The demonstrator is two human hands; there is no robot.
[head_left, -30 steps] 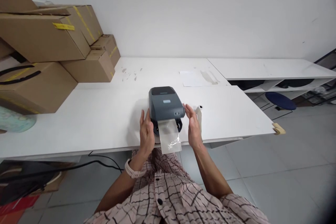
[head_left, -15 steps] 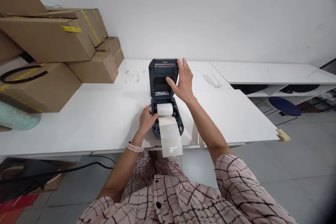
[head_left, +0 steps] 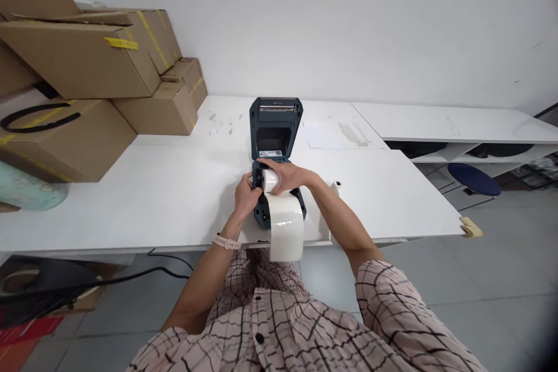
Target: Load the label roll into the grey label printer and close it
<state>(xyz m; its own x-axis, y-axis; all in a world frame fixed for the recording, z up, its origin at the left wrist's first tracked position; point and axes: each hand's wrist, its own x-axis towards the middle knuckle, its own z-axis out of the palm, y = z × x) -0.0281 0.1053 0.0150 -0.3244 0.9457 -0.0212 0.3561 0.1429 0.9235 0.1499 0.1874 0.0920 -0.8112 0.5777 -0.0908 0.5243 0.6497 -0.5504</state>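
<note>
A dark label printer [head_left: 276, 135] stands on the white table with its lid raised. In its bay is a white label roll [head_left: 269, 180], and a strip of labels [head_left: 286, 229] hangs from it over the table's front edge. My right hand [head_left: 285, 176] is closed round the roll from the right, thumb and fingers on either side. At the printer's left edge, my left hand [head_left: 247, 193] grips the housing beside the roll, its fingers bent.
Cardboard boxes [head_left: 87, 64] are stacked at the left, beside a pale green rounded object [head_left: 30, 187]. A small white roll [head_left: 335, 187] sits right of the printer, partly behind my right forearm. A blue stool [head_left: 474, 179] stands at the right.
My right hand has left the raised lid and come down onto the label roll. The roll looks shifted and the label strip bows more. My left hand stays at the printer's left side.
</note>
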